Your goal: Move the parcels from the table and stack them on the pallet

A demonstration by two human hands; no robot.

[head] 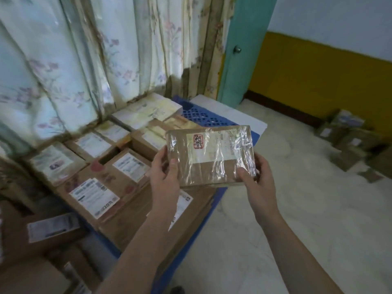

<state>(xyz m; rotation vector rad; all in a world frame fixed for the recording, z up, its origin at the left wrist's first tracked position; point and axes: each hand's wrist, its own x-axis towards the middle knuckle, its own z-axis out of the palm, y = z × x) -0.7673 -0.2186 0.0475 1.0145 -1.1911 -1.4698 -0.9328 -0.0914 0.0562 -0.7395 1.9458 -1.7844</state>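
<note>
Cardboard parcel, tape-wrapped, held mid-frame above the blue pallet.

My left hand and right hand each grip one end, thumbs on top. I count about ten parcels stacked at left, one carried. The glossy tape could slip from my fingers, or an off-centre drop could topple the stack.

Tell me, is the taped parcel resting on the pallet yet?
No, both the left hand and right hand hold the parcel above the blue pallet.

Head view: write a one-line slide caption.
Both hands, left and right, hold a taped parcel above the boxes stacked on the blue pallet.
</note>
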